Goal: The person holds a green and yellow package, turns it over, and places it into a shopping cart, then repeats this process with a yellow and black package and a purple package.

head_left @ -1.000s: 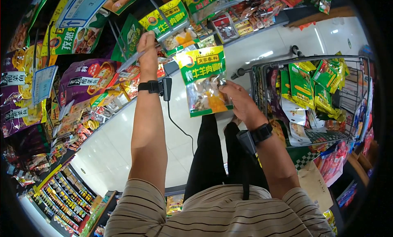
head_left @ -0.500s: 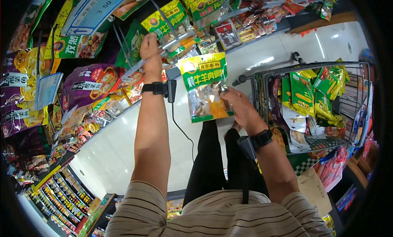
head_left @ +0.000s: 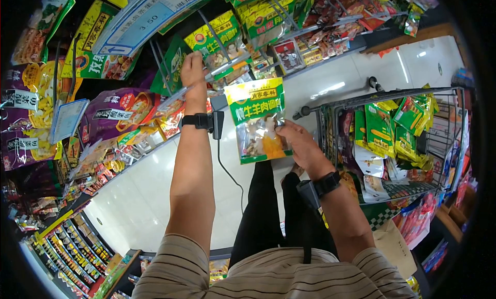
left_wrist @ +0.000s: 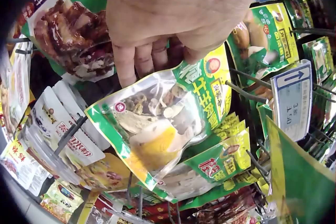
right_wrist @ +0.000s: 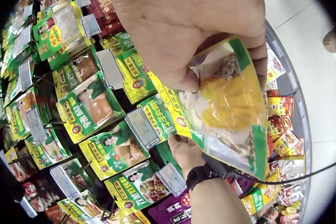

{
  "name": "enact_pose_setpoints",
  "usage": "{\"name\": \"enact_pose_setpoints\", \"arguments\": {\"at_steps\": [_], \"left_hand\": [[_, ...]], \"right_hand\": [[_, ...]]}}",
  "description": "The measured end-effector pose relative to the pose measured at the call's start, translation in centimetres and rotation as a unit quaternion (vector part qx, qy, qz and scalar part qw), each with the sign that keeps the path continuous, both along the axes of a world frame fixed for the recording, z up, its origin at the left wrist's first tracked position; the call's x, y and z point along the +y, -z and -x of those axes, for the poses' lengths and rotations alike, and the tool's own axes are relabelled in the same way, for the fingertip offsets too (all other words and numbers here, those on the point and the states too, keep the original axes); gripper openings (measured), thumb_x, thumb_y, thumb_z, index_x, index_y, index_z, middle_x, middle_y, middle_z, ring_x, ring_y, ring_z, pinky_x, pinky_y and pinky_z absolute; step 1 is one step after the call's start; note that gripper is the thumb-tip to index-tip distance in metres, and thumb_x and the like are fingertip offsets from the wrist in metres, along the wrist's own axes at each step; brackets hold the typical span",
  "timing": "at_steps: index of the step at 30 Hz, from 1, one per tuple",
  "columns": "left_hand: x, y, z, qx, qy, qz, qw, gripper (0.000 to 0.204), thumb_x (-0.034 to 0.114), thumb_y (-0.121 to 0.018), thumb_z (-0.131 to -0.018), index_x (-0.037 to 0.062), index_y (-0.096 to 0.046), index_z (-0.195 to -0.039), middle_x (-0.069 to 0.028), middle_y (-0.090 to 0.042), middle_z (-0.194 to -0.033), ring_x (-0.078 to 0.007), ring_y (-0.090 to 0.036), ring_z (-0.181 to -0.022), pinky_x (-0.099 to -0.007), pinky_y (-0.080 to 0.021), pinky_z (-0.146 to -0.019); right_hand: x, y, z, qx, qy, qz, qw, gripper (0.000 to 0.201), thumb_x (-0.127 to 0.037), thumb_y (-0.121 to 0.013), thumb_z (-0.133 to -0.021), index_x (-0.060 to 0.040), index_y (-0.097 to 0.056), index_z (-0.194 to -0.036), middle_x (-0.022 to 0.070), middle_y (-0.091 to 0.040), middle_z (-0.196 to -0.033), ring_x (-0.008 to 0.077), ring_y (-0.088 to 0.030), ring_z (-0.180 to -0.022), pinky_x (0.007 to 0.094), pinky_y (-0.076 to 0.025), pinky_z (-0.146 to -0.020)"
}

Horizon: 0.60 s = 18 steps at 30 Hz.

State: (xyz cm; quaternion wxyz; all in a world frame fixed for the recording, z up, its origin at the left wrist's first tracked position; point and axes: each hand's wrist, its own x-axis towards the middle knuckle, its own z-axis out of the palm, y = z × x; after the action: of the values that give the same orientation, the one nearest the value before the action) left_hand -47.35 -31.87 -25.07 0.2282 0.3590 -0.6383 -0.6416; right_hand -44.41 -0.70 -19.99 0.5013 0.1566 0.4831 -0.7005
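My right hand (head_left: 299, 139) pinches a green seasoning packet (head_left: 257, 118) with a clear window by its right edge and holds it upright in front of the shelf. In the right wrist view the thumb and fingers (right_wrist: 194, 24) clamp that packet (right_wrist: 231, 108). My left hand (head_left: 192, 66) is raised to the display, fingers curled round a metal peg hook (head_left: 173, 98). In the left wrist view the fingers (left_wrist: 149, 56) sit just above a like green packet (left_wrist: 173, 124) hanging on the pegs.
A wire shopping cart (head_left: 392, 92) stands at the right with several green packets (head_left: 382, 118) inside. Peg rows of green, purple (head_left: 111, 113) and red packets fill the left and top. A price tag (head_left: 139, 20) reads 3.50. White floor tiles lie below.
The head view has tilted, so everything sits a little lower in frame. Both hands keep their holds; the packet stays beside the left wrist.
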Motion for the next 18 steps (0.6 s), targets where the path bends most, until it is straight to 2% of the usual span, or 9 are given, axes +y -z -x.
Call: {"name": "enact_pose_setpoints", "arguments": {"at_steps": [7, 10, 13, 16, 18], "left_hand": [[0.1, 0.2, 0.0, 0.028, 0.008, 0.001, 1.000, 0.029, 0.033, -0.059, -0.098, 0.0062, -0.064, -0.106, 0.0023, -0.056, -0.089, -0.0080, -0.051, -0.080, -0.0262, -0.047, -0.073], [0.7, 0.5, 0.2, 0.044, -0.021, -0.006, 0.999, 0.031, 0.033, -0.060, -0.097, 0.0049, -0.063, -0.109, 0.0000, -0.059, -0.093, -0.0097, -0.053, -0.082, -0.0270, -0.048, -0.076], [0.6, 1.3, -0.5, 0.054, -0.021, 0.042, 0.997, 0.034, 0.033, -0.060, -0.097, 0.0037, -0.062, -0.115, -0.0027, -0.061, -0.098, -0.0118, -0.056, -0.087, -0.0286, -0.049, -0.080], [1.8, 0.6, -2.7, 0.013, -0.023, 0.020, 0.999, 0.035, 0.032, -0.060, -0.098, 0.0041, -0.060, -0.119, -0.0044, -0.062, -0.103, -0.0141, -0.059, -0.093, -0.0313, -0.050, -0.084], [3.3, -0.9, -4.6, 0.002, 0.020, -0.072, 0.997, 0.040, 0.035, -0.058, -0.099, 0.0038, -0.059, -0.123, -0.0061, -0.064, -0.110, -0.0161, -0.062, -0.097, -0.0323, -0.051, -0.086]], "right_hand": [[-0.1, 0.6, 0.0, 0.006, 0.005, 0.005, 1.000, 0.024, -0.016, -0.061, -0.091, -0.0053, -0.067, -0.112, -0.0051, -0.061, -0.084, 0.0049, -0.052, -0.073, 0.0211, -0.041, -0.067], [0.2, 1.1, -0.2, 0.003, 0.005, 0.006, 1.000, 0.025, -0.016, -0.061, -0.091, -0.0045, -0.066, -0.112, -0.0037, -0.063, -0.087, 0.0057, -0.055, -0.076, 0.0211, -0.043, -0.070], [0.3, 1.2, 0.0, 0.008, 0.003, 0.002, 1.000, 0.025, -0.016, -0.061, -0.091, -0.0043, -0.066, -0.112, -0.0030, -0.063, -0.089, 0.0059, -0.056, -0.077, 0.0212, -0.043, -0.071], [-0.1, 0.2, 0.2, 0.009, 0.015, -0.008, 1.000, 0.024, -0.017, -0.060, -0.091, -0.0046, -0.066, -0.111, -0.0043, -0.061, -0.086, 0.0052, -0.053, -0.075, 0.0215, -0.042, -0.068], [0.1, 0.3, 0.2, 0.013, 0.015, -0.003, 1.000, 0.024, -0.017, -0.060, -0.091, -0.0048, -0.066, -0.111, -0.0055, -0.059, -0.083, 0.0046, -0.050, -0.072, 0.0216, -0.039, -0.066]]}}
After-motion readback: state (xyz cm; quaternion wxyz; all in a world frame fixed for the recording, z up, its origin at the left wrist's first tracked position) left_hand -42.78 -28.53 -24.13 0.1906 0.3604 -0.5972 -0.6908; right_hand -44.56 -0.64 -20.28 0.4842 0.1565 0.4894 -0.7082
